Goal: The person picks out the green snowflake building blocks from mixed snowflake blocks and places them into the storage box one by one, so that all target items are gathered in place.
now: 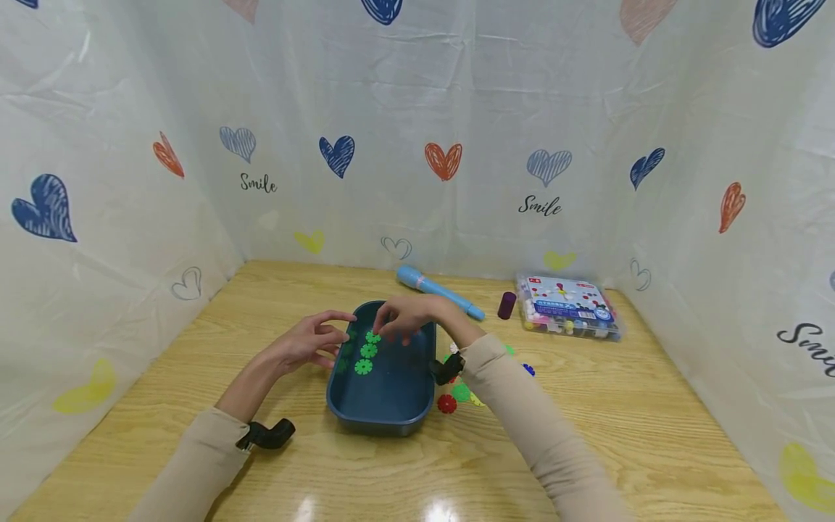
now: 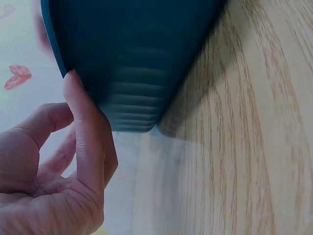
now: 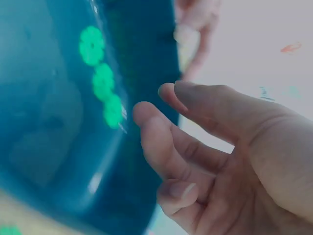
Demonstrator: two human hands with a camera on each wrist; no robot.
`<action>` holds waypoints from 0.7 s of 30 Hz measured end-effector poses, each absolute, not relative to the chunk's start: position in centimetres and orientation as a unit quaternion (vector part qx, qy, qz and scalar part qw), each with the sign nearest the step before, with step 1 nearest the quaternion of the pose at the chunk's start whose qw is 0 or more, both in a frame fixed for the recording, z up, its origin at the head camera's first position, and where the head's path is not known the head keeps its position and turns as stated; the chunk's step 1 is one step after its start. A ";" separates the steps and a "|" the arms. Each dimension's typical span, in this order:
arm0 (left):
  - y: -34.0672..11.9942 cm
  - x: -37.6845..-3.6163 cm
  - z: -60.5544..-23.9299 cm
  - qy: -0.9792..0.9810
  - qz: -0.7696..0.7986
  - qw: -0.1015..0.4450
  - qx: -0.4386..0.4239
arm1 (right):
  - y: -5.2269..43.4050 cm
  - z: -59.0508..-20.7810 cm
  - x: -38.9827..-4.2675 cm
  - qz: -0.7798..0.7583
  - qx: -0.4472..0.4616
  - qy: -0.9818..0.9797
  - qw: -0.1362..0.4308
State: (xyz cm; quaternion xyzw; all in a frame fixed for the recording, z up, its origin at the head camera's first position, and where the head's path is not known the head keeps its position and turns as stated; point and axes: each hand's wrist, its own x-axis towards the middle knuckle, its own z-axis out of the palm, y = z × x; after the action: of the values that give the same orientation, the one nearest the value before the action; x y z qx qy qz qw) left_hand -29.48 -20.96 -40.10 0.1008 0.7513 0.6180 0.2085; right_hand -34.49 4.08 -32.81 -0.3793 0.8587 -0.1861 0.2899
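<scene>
— Blue plastic, that tray (image 1: 381, 413) in the middle of the wooden table (image 1: 652, 406); where do the green pieces lie in it?

— Three green snowflake discs (image 1: 367, 351) lie in a short row on the tray's floor, toward its left wall and its far end. In the right wrist view they show as a chain of three, each touching the next.

— And the right hand (image 1: 406, 317)?

— It hovers over the tray's far end, just beside the farthest disc of the row. Its fingers (image 3: 161, 147) are loosely bent and slightly spread, and they grip nothing. Whether a fingertip touches that farthest disc cannot be told from the head view; in the wrist view the discs sit apart from the fingers.

— The left hand (image 1: 306, 344)?

— It is at the tray's left rim, near the far corner. The left wrist view shows one straight finger (image 2: 83, 132) lying against the tray's outer wall with its tip at the rim, the other fingers relaxed and apart, closed on nothing.

— What else is around the tray?

— Just right of the tray, partly hidden under the right forearm, loose discs lie on the table: a red one (image 1: 446, 404), a green one (image 1: 461, 392) and a blue one (image 1: 528, 370). Behind the tray lies a light blue toy microphone (image 1: 437, 290). Right of that, still behind the tray, stands a small dark purple cylinder (image 1: 506, 305), and beside it a clear plastic case (image 1: 567, 308) with a printed label.
</scene>
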 end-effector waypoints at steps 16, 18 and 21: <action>-20.8 -29.4 -40.1 0.751 0.620 0.203 0.097 | 15.9 -30.0 -31.6 -0.199 -0.402 0.861 0.241; -20.8 -29.4 -40.2 0.749 0.622 0.204 0.097 | 17.2 -30.6 -31.1 -0.208 -0.397 0.861 0.241; -20.8 -29.4 -40.2 0.747 0.625 0.206 0.096 | 19.0 -31.8 -30.5 -0.222 -0.387 0.860 0.248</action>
State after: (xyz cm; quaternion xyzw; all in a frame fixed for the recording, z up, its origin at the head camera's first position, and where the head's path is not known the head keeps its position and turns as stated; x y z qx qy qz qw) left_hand -29.40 -20.80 -40.18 0.0960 0.7471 0.6247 0.2058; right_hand -30.47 19.00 -31.80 -0.3870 0.8600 -0.2221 0.2476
